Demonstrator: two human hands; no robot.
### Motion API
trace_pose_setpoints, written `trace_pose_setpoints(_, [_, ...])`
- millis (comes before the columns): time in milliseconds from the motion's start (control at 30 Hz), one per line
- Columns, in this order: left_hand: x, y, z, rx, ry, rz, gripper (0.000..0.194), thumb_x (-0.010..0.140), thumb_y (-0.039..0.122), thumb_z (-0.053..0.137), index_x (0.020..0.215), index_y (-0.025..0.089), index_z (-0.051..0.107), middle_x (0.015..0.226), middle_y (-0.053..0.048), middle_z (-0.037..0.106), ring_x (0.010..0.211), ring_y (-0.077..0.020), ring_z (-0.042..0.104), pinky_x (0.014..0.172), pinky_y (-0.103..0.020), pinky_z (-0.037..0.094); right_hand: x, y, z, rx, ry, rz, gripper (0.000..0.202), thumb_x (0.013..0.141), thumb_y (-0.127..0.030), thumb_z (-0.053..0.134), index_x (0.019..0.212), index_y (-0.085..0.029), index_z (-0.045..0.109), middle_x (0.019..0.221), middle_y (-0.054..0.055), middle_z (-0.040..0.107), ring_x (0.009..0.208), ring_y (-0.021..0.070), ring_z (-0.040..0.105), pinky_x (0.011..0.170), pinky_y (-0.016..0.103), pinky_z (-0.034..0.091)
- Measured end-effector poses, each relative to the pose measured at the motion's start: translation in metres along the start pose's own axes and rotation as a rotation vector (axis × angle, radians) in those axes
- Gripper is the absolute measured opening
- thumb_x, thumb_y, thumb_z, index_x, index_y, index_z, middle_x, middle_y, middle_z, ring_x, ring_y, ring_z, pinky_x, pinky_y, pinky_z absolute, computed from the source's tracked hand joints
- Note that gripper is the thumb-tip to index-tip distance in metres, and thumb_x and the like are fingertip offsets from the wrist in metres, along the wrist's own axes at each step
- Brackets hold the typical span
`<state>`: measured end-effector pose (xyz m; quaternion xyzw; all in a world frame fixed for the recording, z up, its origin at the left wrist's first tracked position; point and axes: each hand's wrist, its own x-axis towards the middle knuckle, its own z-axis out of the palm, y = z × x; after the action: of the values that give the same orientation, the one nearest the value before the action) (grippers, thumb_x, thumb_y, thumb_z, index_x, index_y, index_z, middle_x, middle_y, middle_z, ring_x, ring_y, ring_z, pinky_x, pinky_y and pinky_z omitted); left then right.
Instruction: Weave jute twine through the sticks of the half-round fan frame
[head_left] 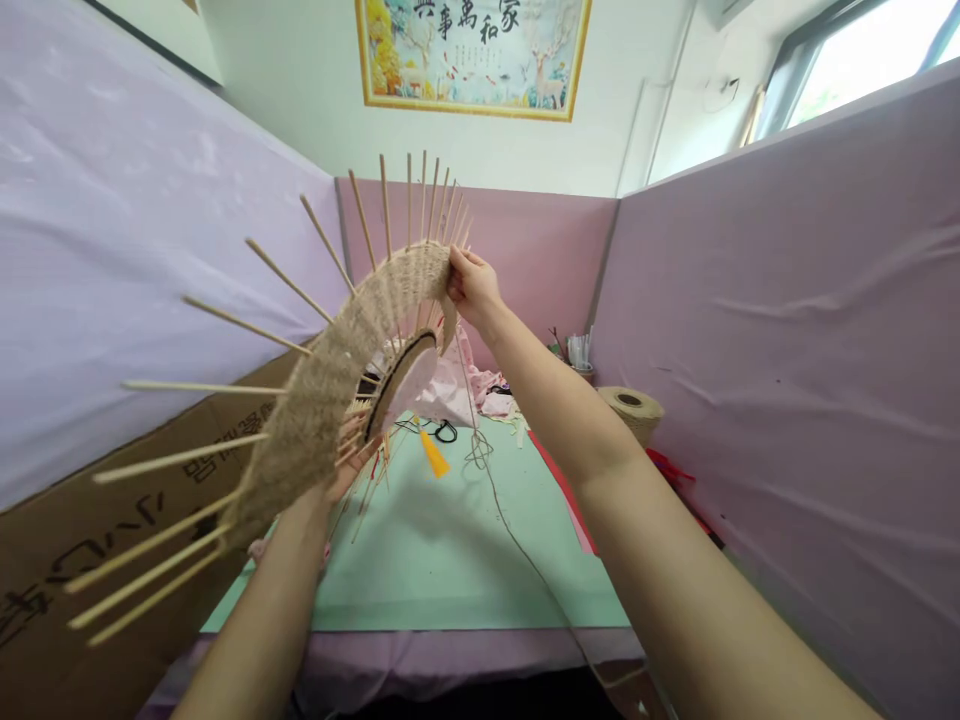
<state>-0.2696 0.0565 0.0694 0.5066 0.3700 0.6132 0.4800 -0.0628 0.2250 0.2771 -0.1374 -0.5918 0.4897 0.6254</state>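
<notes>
Beige twine has been woven in and out of thin wooden sticks (240, 323), and by this a wide curved band (315, 400) is formed, with the stick ends left bare along its outer edge. The band is held up in the air above the pale green tabletop (450, 590), tilted, with a dark-edged disc (405, 380) showing inside its curve. By the right hand (472, 287) the upper end of the visible curve is pinched, thumb and fingers being closed narrowly on it. The left hand (352, 475) is placed low, by the inner sticks; its fingers are partly covered, so it cannot be told if they are closed on anything. A loose twine strand (501, 513) is laid across the tabletop and seems to be led up toward the right hand.

For good work, it is judged, the band should be supported from both sides, so that no stick is bent. The strand should be kept slack and free of the small tangle (480, 450) near the yellow tassel (433, 455). Each turn should be pulled with equal tension and pressed against the former row, and the spacing of the sticks should be checked often.
</notes>
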Motion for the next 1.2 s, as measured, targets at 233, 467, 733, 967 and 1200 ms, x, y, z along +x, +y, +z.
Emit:
trace_pose_setpoints(233, [0.007, 0.022, 0.035, 0.005, 0.250, -0.102, 0.029, 0.066, 0.024, 0.076, 0.091, 0.018, 0.063, 0.090, -0.006, 0.070, 0.082, -0.0157, 0.067, 0.074, -0.029, 0.054, 0.010, -0.003, 0.022, 0.220, 0.165, 0.104, 0.037, 0.086, -0.055, 0.058, 0.079, -0.020, 0.046, 0.051, -0.012, 0.021, 0.040, 0.0045, 0.019, 0.038, 0.019, 0.019])
trace_pose_setpoints(467, [0.060, 0.031, 0.039, 0.147, 0.274, -0.050, 0.023, 0.067, 0.021, 0.069, 0.087, 0.017, 0.059, 0.082, -0.003, 0.068, 0.071, -0.0103, 0.064, 0.070, -0.024, 0.050, 0.022, -0.019, -0.013, 0.336, 0.360, 0.066, 0.034, 0.095, -0.046, 0.047, 0.074, -0.020, 0.044, 0.052, -0.011, 0.023, 0.038, 0.0045, 0.021, 0.038, 0.018, 0.018])
trace_pose_setpoints(733, [0.022, 0.074, 0.025, 0.504, 0.299, -0.236, 0.014, 0.071, 0.027, 0.066, 0.068, 0.014, 0.061, 0.069, -0.006, 0.064, 0.075, -0.0194, 0.061, 0.078, -0.034, 0.048, 0.015, -0.028, -0.037, 0.214, 0.363, 0.096, 0.037, 0.099, -0.038, 0.035, 0.065, -0.021, 0.034, 0.054, -0.011, 0.030, 0.039, 0.0012, 0.029, 0.038, 0.015, 0.020])
trace_pose_setpoints(967, [-0.154, 0.040, 0.033, 1.675, 0.290, -0.498, 0.043, 0.078, 0.052, 0.056, 0.098, 0.014, 0.058, 0.100, -0.017, 0.063, 0.093, -0.0338, 0.062, 0.077, -0.040, 0.046, 0.006, -0.028, -0.040, 0.212, 0.387, 0.086, 0.041, 0.100, -0.034, 0.027, 0.061, -0.022, 0.032, 0.051, -0.011, 0.032, 0.038, 0.0006, 0.028, 0.037, 0.016, 0.020])
trace_pose_setpoints(1200, [-0.165, -0.023, 0.017, 1.808, 0.163, -0.375, 0.030, 0.086, 0.008, 0.033, 0.110, 0.007, 0.051, 0.112, -0.020, 0.056, 0.096, -0.0280, 0.061, 0.084, -0.036, 0.044, 0.007, -0.018, -0.056, 0.284, 0.307, 0.050, 0.035, 0.094, -0.033, 0.051, 0.065, -0.021, 0.036, 0.053, -0.010, 0.028, 0.041, 0.0048, 0.038, 0.035, 0.015, 0.026])
